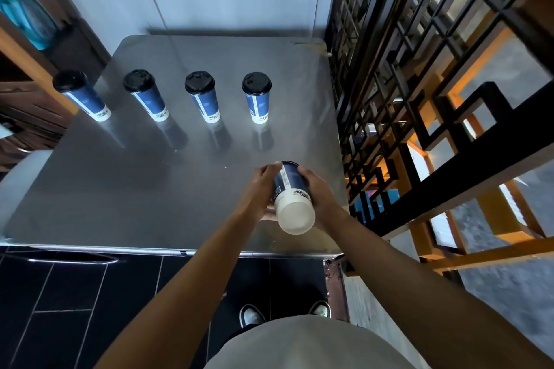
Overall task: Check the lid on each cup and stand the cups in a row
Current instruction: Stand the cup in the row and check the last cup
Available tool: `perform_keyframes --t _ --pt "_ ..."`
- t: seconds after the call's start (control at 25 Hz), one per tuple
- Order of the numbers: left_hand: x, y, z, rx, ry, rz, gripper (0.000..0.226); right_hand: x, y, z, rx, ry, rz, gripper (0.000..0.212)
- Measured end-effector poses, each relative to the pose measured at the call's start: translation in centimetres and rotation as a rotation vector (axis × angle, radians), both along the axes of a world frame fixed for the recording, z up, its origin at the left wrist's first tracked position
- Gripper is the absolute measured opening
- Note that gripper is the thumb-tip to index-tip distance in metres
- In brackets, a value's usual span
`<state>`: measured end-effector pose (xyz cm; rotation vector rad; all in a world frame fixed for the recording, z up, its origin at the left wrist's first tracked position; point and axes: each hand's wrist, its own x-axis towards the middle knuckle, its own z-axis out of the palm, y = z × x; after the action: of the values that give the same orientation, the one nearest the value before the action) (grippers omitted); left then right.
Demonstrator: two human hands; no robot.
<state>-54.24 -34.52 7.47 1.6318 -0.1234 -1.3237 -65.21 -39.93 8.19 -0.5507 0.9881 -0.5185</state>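
Cups number five: four stand lidded in a row across the upper half of the table point(120, 189), at point(81, 95), point(146, 95), point(202, 96) and point(257, 97). Lower centre-right, the left hand point(260, 186) and right hand point(317, 189) grip the fifth cup point(292, 198), tipped base towards the camera, its lid hidden. Label print is too small to read.

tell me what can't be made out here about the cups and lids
- Held cup, head view: its white base faces the camera, so its lid end is hidden behind the cup, the left hand and right hand.
- Four standing cups: printed text too small to read.
- Their lids: how well they are seated cannot be judged from above.
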Motion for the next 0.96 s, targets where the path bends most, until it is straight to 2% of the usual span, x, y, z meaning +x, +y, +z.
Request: perform_keyframes --t 0.12,0.28,0.44,0.56,0.64,0.76,0.84,0.96 --pt "-0.8 -0.4 0.2 -0.171 0.055 0.030 0.094 0.0 -0.1 0.1 -0.017 0.027 0.037 0.046" --pt "-0.8 -0.4 0.2 -0.194 0.089 0.029 0.093 0.0 -0.6 -0.1 0.006 0.056 0.013 0.034" --pt "-1.1 -0.4 0.1 -0.179 0.074 0.075 0.077 0.0 -0.5 -0.4 0.012 0.051 0.009 0.031" --pt "-1.2 0.1 0.2 -0.107 0.041 0.079 0.069 -0.3 -0.4 -0.3 0.075 0.024 0.075 0.047" --pt "-1.0 0.5 0.3 -0.078 -0.005 0.029 0.075 -0.4 -0.3 -0.1 0.139 -0.016 0.134 0.056" --pt "-0.9 0.8 0.3 -0.010 -0.098 -0.072 0.088 -0.3 -0.5 0.1 0.144 -0.015 0.097 0.050" --pt "-0.8 0.7 0.5 0.019 -0.126 -0.076 0.078 -0.1 -0.6 0.2 0.102 0.015 0.068 0.044" --pt "-0.8 0.5 1.2 0.013 -0.130 -0.039 0.075 0.3 -0.7 0.3 0.071 0.040 0.085 0.050"
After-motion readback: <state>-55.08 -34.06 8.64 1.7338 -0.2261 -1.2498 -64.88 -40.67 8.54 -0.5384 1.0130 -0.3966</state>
